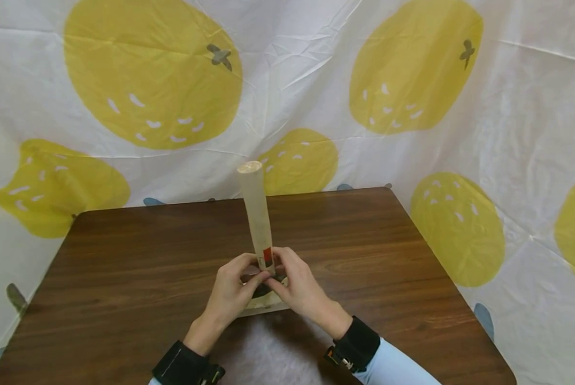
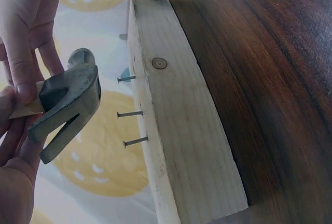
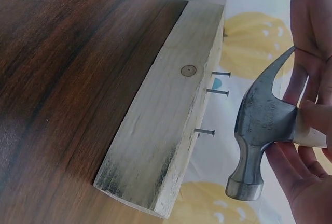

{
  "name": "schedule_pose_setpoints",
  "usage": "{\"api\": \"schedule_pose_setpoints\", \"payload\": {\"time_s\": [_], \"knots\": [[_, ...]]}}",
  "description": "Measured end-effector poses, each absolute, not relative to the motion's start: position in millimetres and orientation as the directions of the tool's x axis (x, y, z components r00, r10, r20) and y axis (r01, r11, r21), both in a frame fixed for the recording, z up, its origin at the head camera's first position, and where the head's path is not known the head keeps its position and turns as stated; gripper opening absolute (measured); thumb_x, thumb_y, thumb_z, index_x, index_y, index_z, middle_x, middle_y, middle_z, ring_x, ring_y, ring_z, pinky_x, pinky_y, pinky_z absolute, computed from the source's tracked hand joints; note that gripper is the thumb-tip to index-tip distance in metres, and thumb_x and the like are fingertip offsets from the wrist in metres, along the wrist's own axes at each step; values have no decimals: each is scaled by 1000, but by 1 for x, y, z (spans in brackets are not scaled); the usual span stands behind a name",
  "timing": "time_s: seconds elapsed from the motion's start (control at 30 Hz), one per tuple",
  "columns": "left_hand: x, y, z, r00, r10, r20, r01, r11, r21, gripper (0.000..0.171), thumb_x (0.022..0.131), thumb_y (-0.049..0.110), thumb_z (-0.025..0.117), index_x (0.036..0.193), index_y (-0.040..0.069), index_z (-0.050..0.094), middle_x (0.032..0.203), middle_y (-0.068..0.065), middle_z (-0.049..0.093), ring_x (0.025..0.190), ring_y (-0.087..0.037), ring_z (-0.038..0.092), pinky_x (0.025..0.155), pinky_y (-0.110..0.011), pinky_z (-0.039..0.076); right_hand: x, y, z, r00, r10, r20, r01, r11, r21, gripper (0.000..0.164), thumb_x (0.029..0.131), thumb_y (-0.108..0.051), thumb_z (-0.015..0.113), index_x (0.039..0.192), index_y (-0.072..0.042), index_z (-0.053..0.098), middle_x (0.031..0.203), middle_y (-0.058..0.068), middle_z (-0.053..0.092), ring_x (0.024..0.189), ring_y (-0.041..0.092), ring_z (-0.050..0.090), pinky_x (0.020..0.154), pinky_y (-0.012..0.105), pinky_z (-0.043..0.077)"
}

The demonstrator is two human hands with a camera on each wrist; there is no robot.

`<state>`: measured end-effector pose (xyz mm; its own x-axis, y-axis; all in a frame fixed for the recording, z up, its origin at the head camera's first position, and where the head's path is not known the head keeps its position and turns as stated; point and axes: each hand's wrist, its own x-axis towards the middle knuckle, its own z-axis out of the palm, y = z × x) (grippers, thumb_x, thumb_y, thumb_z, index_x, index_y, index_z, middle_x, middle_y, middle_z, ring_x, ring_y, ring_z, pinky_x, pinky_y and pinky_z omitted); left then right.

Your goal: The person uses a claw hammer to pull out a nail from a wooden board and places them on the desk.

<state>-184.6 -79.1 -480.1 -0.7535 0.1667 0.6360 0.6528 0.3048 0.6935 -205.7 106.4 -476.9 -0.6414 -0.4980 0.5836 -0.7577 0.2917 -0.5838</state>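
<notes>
Brown wood-grained desk (image 1: 147, 256) fills the lower part of the head view, with white fabric (image 1: 297, 69) printed with yellow fruit hanging behind and alongside. Near lower centre lies a pale wooden block (image 1: 263, 307); three nails (image 3: 218, 93) jut from it. A claw hammer (image 1: 255, 214) is held head-down near the nails, not touching them, its handle rising mid-frame, tilted slightly left. Left hand (image 1: 234, 283) and right hand (image 1: 299, 283) each close their grip around its lower handle, blocking much of the block from above.
</notes>
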Motion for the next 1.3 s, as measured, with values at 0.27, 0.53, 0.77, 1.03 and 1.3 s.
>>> {"api": "schedule_pose_setpoints", "payload": {"time_s": [0.27, 0.53, 0.77, 1.03, 1.3], "knots": [[-183, -79, -482, -771, 158, 617, 635, 258, 728, 27, 84, -5, 80, 108, 5, 72, 101, -4, 69, 81, -22, 72, 65, -33, 62, -203, 104, -478, -651, -503, 568, -751, 316, -580, 50, 91, 6, 74, 134, 3, 49, 124, 15, 60, 109, 26, 65, 85, 30, 58], [-179, -82, -482, -794, 170, 583, 604, 322, 729, 23, 84, -2, 82, 104, 5, 73, 101, 1, 66, 90, -18, 69, 70, -27, 61, -195, 102, -481, -688, -495, 530, -716, 348, -605, 48, 93, 5, 72, 133, 0, 45, 118, 14, 66, 102, 26, 69, 81, 39, 60], [-180, -82, -482, -772, 185, 608, 633, 319, 706, 29, 82, -3, 83, 108, 4, 73, 102, -5, 68, 91, -22, 69, 75, -36, 62, -196, 107, -481, -693, -461, 554, -717, 360, -597, 45, 92, 5, 73, 129, -1, 47, 113, 12, 67, 96, 26, 70, 75, 42, 60], [-182, -88, -481, -774, 163, 611, 622, 374, 688, 32, 84, 3, 85, 114, 4, 73, 106, -4, 70, 95, -20, 69, 79, -43, 60, -198, 113, -478, -751, -423, 507, -654, 369, -661, 44, 93, 4, 72, 130, -1, 48, 115, 12, 65, 99, 25, 69, 79, 35, 60], [-183, -92, -484, -760, 132, 636, 628, 397, 669, 28, 87, 4, 83, 113, 6, 74, 104, -4, 71, 92, -19, 69, 77, -45, 59, -200, 117, -478, -769, -400, 499, -635, 386, -669, 42, 94, 4, 71, 129, 0, 49, 111, 14, 66, 96, 29, 70, 76, 41, 60]]}}
